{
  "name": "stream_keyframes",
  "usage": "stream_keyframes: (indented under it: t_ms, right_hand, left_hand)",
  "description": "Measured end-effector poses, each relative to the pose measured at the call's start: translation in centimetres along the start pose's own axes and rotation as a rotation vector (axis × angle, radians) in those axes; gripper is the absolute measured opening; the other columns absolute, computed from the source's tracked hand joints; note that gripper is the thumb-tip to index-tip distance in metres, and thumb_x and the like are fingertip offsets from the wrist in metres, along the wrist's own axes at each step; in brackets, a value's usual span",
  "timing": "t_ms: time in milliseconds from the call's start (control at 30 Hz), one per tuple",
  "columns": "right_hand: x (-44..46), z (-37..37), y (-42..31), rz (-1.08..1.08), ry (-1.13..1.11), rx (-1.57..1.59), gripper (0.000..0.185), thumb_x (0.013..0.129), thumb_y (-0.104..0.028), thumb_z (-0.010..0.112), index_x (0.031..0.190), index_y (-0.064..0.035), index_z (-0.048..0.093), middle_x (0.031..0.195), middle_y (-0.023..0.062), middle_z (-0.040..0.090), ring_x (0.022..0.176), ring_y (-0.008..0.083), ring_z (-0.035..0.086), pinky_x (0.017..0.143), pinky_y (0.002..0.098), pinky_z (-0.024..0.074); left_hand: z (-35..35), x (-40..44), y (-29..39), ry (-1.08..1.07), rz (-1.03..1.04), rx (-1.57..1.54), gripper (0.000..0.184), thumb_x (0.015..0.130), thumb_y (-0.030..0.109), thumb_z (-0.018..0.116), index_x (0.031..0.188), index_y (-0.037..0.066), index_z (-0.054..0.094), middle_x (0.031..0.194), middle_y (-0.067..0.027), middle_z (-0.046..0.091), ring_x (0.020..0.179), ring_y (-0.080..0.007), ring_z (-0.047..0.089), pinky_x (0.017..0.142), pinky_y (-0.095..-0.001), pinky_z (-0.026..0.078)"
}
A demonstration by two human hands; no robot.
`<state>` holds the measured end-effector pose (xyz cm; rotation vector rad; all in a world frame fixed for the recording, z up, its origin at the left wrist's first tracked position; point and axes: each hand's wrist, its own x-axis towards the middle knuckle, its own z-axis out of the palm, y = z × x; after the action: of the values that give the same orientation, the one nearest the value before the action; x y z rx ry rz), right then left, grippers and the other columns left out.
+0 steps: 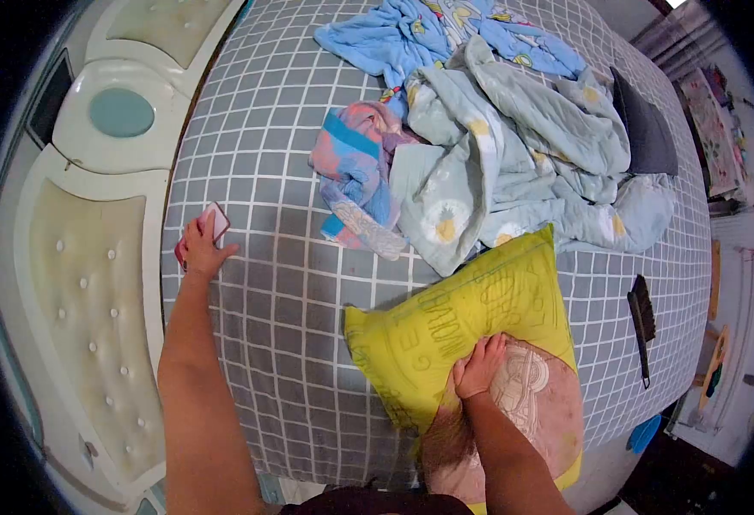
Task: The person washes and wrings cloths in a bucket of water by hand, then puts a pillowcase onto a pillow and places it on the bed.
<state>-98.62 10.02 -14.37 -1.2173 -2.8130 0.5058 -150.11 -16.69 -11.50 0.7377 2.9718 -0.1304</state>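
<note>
My left hand (201, 247) is closed around a phone (215, 220) with a pinkish-red edge, at the bed's left side near the headboard. On the yellow pillow (446, 322) rests my right hand (482, 367), its fingers bent and pressed against the cover; what they grip, if anything, is hidden. The pillow has dark lettering and a pinkish-brown patch with a pale print. Beyond it lie a crumpled pale green quilt (523, 154) and a pink and blue towel (360, 163).
A light blue blanket (394, 39) and a dark pillow (643, 129) lie at the far side of the grey checked bed (282, 343). A dark brush (641, 322) is at the right. The padded headboard (94, 309) stands along the left.
</note>
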Motion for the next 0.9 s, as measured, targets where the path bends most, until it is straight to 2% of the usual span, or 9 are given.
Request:
stream_keyframes:
  t_ms: [100, 200, 300, 367, 433, 500, 633, 800, 900]
  right_hand:
    - [-0.2, 1.0, 0.8, -0.061, 0.082, 0.004, 0.070, 0.066, -0.033, 0.053, 0.121, 0.0029, 0.030, 0.130, 0.0321, 0.018, 0.122, 0.0463, 0.015, 0.099, 0.0554, 0.0115]
    - [0.5, -1.2, -0.6, 0.016, -0.050, -0.013, 0.069, 0.065, -0.033, 0.054, 0.118, 0.0042, 0.031, 0.128, 0.0333, 0.020, 0.121, 0.0474, 0.015, 0.098, 0.0556, 0.0128]
    - [0.0, -0.1, -0.1, 0.007, -0.007, -0.036, 0.068, 0.064, -0.033, 0.055, 0.117, 0.0046, 0.032, 0.128, 0.0328, 0.020, 0.121, 0.0479, 0.015, 0.098, 0.0553, 0.0130]
    - [0.3, 0.0, 0.1, -0.013, 0.007, 0.009, 0.069, 0.064, -0.032, 0.055, 0.117, 0.0043, 0.032, 0.129, 0.0324, 0.019, 0.122, 0.0478, 0.014, 0.099, 0.0551, 0.0128]
    - [0.2, -0.1, 0.3, -0.030, 0.023, 0.024, 0.068, 0.064, -0.032, 0.056, 0.117, 0.0042, 0.032, 0.129, 0.0323, 0.019, 0.121, 0.0478, 0.015, 0.099, 0.0550, 0.0130]
    - [0.1, 0.0, 0.1, -0.040, 0.046, 0.013, 0.068, 0.064, -0.031, 0.056, 0.116, 0.0043, 0.032, 0.128, 0.0327, 0.021, 0.121, 0.0478, 0.016, 0.099, 0.0550, 0.0136]
    - [-0.2, 0.1, 0.4, -0.086, 0.103, -0.012, 0.067, 0.064, -0.029, 0.057, 0.116, 0.0038, 0.032, 0.128, 0.0324, 0.022, 0.120, 0.0480, 0.018, 0.098, 0.0550, 0.0150]
    - [0.1, -1.6, -0.3, -0.039, 0.020, 0.018, 0.068, 0.064, -0.029, 0.059, 0.118, 0.0024, 0.033, 0.128, 0.0315, 0.023, 0.119, 0.0472, 0.019, 0.097, 0.0552, 0.0167]
    - [-0.7, -0.8, 0.1, -0.089, 0.128, 0.047, 0.064, 0.074, -0.030, 0.050, 0.126, -0.0013, 0.026, 0.132, 0.0298, 0.017, 0.122, 0.0459, 0.016, 0.099, 0.0527, 0.0131]
  left_hand:
    - [0.2, 1.2, 0.1, 0.031, -0.015, 0.031, 0.093, 0.054, 0.044, 0.074, 0.132, 0.025, 0.026, 0.122, -0.0174, 0.034, 0.115, -0.0355, 0.034, 0.088, -0.0517, 0.031]
    - [-4.4, 1.5, 3.4, -0.176, -0.022, 0.030, 0.091, 0.056, 0.042, 0.073, 0.132, 0.024, 0.026, 0.110, -0.0174, 0.046, 0.105, -0.0344, 0.044, 0.088, -0.0496, 0.033]
    - [-4.3, 1.1, 7.0, -0.196, 0.217, 0.187, 0.088, 0.058, 0.035, 0.072, 0.132, 0.022, 0.027, 0.099, -0.0152, 0.053, 0.096, -0.0324, 0.051, 0.083, -0.0467, 0.039]
    - [-7.6, -0.7, 13.1, -0.353, 0.364, 0.215, 0.083, 0.060, 0.029, 0.069, 0.131, 0.020, 0.027, 0.095, -0.0151, 0.055, 0.091, -0.0320, 0.054, 0.077, -0.0446, 0.043]
    - [-6.7, -1.7, 17.0, -0.339, 0.516, 0.068, 0.081, 0.062, 0.029, 0.068, 0.130, 0.018, 0.028, 0.096, -0.0159, 0.054, 0.090, -0.0317, 0.054, 0.073, -0.0435, 0.045]
    - [-6.0, -2.6, 21.1, -0.145, 0.607, -0.131, 0.080, 0.063, 0.032, 0.068, 0.131, 0.019, 0.027, 0.099, -0.0160, 0.053, 0.089, -0.0309, 0.055, 0.073, -0.0446, 0.045]
    - [-6.1, -3.3, 27.7, -0.266, 0.368, -0.095, 0.068, 0.065, 0.032, 0.067, 0.123, 0.021, 0.035, 0.102, -0.0155, 0.047, 0.088, -0.0324, 0.054, 0.072, -0.0452, 0.044]
    - [-5.4, -7.8, 26.5, -0.035, 0.371, -0.184, 0.061, 0.061, 0.032, 0.069, 0.113, 0.019, 0.040, 0.096, -0.0158, 0.044, 0.082, -0.0351, 0.053, 0.071, -0.0440, 0.042]
    - [-6.7, -12.8, 23.7, 0.173, 0.432, -0.331, 0.063, 0.056, 0.029, 0.072, 0.110, 0.016, 0.042, 0.095, -0.0162, 0.043, 0.083, -0.0367, 0.051, 0.071, -0.0457, 0.041]
